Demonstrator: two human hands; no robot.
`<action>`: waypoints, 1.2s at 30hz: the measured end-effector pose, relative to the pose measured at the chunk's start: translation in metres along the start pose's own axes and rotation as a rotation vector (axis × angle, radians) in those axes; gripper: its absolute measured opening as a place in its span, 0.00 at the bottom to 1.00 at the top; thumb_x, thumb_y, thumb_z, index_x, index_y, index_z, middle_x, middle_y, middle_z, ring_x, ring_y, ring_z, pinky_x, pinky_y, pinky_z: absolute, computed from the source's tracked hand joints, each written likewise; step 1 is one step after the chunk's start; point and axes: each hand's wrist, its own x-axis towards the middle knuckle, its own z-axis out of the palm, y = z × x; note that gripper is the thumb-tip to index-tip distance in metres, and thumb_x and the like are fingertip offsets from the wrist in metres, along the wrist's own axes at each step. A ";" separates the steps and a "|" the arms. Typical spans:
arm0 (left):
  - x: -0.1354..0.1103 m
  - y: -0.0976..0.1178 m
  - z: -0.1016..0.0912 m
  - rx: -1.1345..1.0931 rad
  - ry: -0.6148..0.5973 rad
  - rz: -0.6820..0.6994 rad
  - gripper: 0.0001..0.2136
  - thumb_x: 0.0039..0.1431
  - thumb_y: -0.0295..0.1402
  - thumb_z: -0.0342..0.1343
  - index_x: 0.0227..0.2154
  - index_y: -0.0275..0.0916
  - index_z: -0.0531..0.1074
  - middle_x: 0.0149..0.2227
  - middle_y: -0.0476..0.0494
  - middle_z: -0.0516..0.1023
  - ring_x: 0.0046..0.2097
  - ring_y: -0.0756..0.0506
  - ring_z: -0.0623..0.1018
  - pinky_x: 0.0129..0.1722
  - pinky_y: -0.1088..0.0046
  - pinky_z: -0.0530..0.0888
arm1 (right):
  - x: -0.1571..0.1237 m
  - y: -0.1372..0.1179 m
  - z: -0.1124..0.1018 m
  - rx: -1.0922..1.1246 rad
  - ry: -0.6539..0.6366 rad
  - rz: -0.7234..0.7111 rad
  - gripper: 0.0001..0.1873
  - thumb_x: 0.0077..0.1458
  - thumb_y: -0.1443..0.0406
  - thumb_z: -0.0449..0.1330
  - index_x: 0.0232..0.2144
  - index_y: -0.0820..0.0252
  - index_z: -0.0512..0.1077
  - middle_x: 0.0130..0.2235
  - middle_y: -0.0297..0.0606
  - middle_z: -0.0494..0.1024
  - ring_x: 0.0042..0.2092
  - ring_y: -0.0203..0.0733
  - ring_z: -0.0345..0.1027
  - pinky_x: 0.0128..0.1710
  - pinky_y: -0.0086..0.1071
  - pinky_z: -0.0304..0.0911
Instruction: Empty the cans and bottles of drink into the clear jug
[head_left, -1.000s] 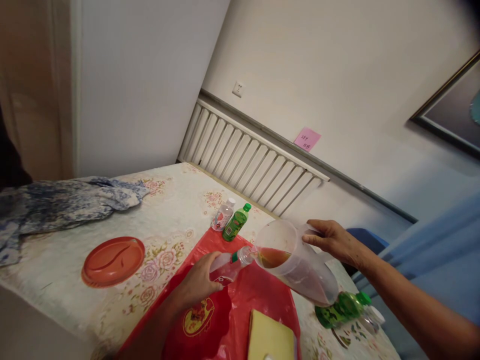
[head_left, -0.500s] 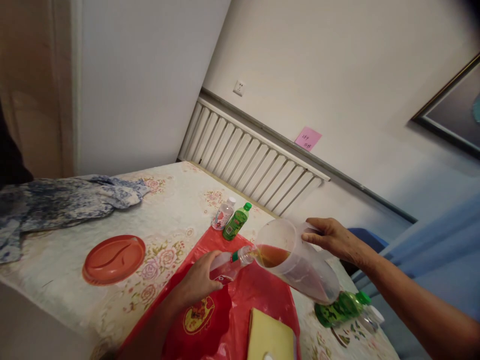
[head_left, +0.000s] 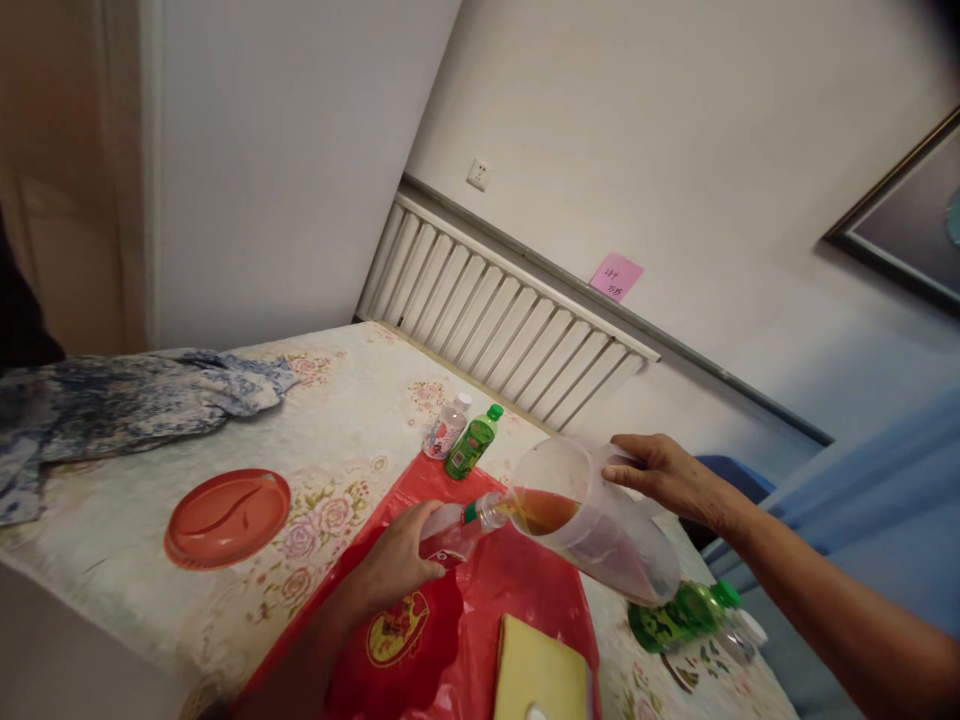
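My right hand (head_left: 652,472) grips the handle of a translucent plastic pitcher (head_left: 622,555), which is tipped to the left. Inside the pitcher is reddish-brown liquid (head_left: 546,510). Its lip meets the mouth of a clear plastic bottle (head_left: 456,528), and a thin amber stream shows there. Fingers closed, my left hand (head_left: 401,552) holds that bottle tilted, its neck toward the pitcher. Beneath both lies a red plastic bag (head_left: 525,590) with a gold print. How full the bottle is, my fingers hide.
A green-capped bottle (head_left: 472,443) and a white-capped bottle (head_left: 448,428) stand behind the bag. Another green bottle (head_left: 682,615) is beside the pitcher, lower right. A yellow notebook (head_left: 541,672) lies in front. At left are a red lid-like disc (head_left: 227,520) and a patterned cloth (head_left: 150,400).
Both hands, the pitcher and the bottle keep almost the same place. The amber stream at the pitcher's lip looks slightly fuller now.
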 end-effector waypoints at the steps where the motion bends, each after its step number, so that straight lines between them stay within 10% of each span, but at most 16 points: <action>1: 0.000 0.001 0.000 -0.001 0.001 -0.004 0.33 0.41 0.30 0.62 0.55 0.50 0.67 0.59 0.44 0.72 0.61 0.36 0.69 0.61 0.62 0.64 | 0.000 0.000 0.000 -0.009 0.001 0.000 0.23 0.53 0.47 0.61 0.21 0.58 0.65 0.22 0.29 0.64 0.25 0.34 0.53 0.24 0.30 0.49; 36: 0.001 -0.002 0.000 0.036 -0.053 0.002 0.32 0.42 0.29 0.61 0.54 0.48 0.65 0.60 0.45 0.70 0.61 0.39 0.69 0.59 0.66 0.65 | 0.004 0.006 -0.002 -0.080 -0.016 -0.007 0.21 0.54 0.49 0.61 0.23 0.60 0.66 0.23 0.29 0.64 0.26 0.33 0.54 0.23 0.29 0.49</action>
